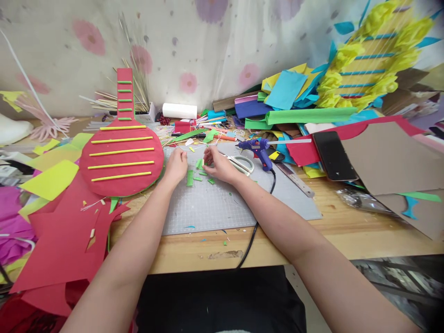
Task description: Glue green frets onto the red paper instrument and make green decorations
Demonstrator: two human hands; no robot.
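My left hand (176, 165) is closed above the left part of the grey cutting mat (215, 208); whatever its fingers hold is hidden. Across a short gap, my right hand (221, 165) has its fingers curled over small green scraps (200, 163), with a tiny pale bit at its fingertips that I cannot make out. A green strip (190, 177) lies between the hands. Scissors with pale handles (244, 164) rest just beyond my right wrist. To the left, a red guitar-shaped cutout (121, 162) carries yellow bars on its round body and green ones on its neck.
A purple glue gun (258, 150) lies right of the scissors, its black cord (255, 231) running over the table's front edge. A metal ruler (296, 180), a phone (333, 156) and cardboard (378, 157) are at right. Red sheets (65, 245) cover the left side.
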